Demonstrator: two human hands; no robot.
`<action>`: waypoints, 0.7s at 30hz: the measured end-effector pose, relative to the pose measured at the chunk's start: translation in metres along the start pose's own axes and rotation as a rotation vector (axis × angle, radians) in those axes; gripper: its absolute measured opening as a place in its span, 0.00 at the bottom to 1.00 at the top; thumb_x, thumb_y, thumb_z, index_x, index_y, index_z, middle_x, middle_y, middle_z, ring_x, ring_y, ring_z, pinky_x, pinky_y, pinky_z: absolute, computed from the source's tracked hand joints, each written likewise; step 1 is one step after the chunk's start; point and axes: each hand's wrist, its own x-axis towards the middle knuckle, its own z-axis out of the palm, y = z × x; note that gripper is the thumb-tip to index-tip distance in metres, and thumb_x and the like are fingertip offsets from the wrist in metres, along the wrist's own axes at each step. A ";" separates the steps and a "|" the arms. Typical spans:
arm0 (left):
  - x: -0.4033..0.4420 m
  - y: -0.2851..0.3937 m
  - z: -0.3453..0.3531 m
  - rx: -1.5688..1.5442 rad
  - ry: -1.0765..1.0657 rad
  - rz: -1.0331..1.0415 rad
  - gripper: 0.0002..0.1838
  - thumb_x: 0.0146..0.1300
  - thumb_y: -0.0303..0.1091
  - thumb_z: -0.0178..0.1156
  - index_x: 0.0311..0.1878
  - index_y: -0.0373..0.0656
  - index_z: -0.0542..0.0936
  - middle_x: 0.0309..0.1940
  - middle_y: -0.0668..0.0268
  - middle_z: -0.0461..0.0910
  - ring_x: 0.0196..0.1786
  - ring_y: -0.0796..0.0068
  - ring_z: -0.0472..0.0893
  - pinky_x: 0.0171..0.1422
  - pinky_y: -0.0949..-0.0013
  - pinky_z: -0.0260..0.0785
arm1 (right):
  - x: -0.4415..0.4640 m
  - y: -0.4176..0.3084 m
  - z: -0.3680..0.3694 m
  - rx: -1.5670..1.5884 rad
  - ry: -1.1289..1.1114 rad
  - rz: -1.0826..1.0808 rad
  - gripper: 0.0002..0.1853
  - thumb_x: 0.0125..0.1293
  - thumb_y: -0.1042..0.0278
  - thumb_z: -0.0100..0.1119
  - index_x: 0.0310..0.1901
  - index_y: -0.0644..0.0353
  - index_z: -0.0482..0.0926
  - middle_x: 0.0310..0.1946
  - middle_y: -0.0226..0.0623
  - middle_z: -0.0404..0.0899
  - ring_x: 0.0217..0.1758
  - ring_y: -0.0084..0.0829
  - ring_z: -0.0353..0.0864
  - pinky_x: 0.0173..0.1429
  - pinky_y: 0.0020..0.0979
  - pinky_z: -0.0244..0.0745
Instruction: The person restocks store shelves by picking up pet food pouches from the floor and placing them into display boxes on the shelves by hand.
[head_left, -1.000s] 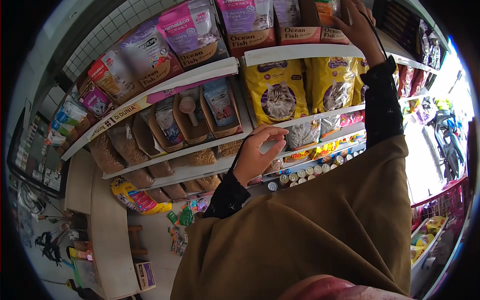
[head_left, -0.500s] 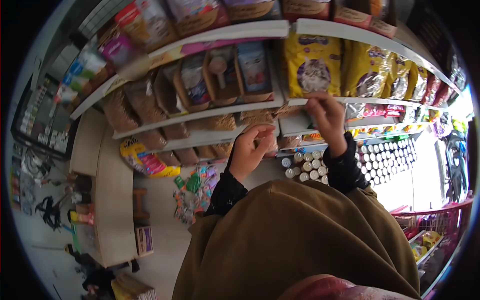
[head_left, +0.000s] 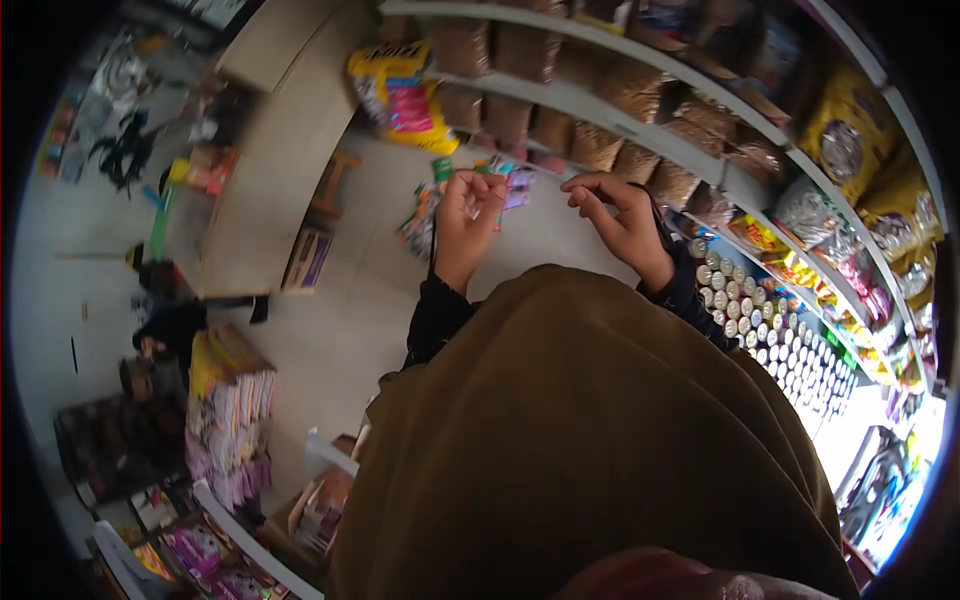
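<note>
My left hand (head_left: 466, 228) is raised in front of my brown garment, its fingers loosely bent and nothing visible in them. Beyond it, small colourful packets (head_left: 421, 222) lie scattered on the floor. To its right, my right hand (head_left: 630, 228) hovers palm inward, fingers half bent and thumb apart, holding nothing that I can see. The two hands do not touch each other. Nearest to the right hand are clear bags of brown pellets (head_left: 597, 146) on the low shelf. A large yellow bag (head_left: 400, 98) stands on the floor by the shelf's end.
White shelves (head_left: 620, 118) curve along the right side, bearing yellow bags (head_left: 850, 130). Rows of cans (head_left: 760, 320) stand low on the right. A long counter (head_left: 275, 170) runs on the left, with a stack of packs (head_left: 230, 410) and a person in dark clothing (head_left: 172, 330) nearby.
My view has swung left and down, so the shelves have shifted to the right and more floor shows. My right hand has left the yellow cat-food bag's lower edge; both hands are now before my body.
</note>
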 end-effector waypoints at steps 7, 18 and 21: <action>-0.031 0.004 -0.123 0.066 0.220 0.010 0.08 0.60 0.22 0.57 0.36 0.40 0.67 0.37 0.67 0.75 0.39 0.82 0.74 0.47 0.77 0.68 | 0.027 0.006 0.098 -0.008 -0.131 0.020 0.08 0.64 0.73 0.55 0.43 0.63 0.78 0.34 0.36 0.80 0.35 0.23 0.78 0.39 0.24 0.72; -0.027 -0.041 -0.203 0.153 0.302 -0.259 0.05 0.63 0.25 0.54 0.42 0.38 0.73 0.37 0.68 0.76 0.42 0.83 0.75 0.50 0.78 0.66 | 0.096 0.066 0.163 -0.151 -0.259 0.126 0.09 0.63 0.74 0.54 0.44 0.61 0.79 0.34 0.35 0.81 0.35 0.23 0.78 0.39 0.23 0.72; -0.014 -0.059 -0.223 0.148 0.325 -0.300 0.05 0.64 0.25 0.53 0.42 0.38 0.74 0.36 0.68 0.76 0.42 0.82 0.75 0.50 0.78 0.66 | 0.127 0.096 0.182 -0.111 -0.305 0.158 0.08 0.64 0.72 0.55 0.43 0.61 0.78 0.33 0.32 0.79 0.34 0.21 0.77 0.38 0.23 0.71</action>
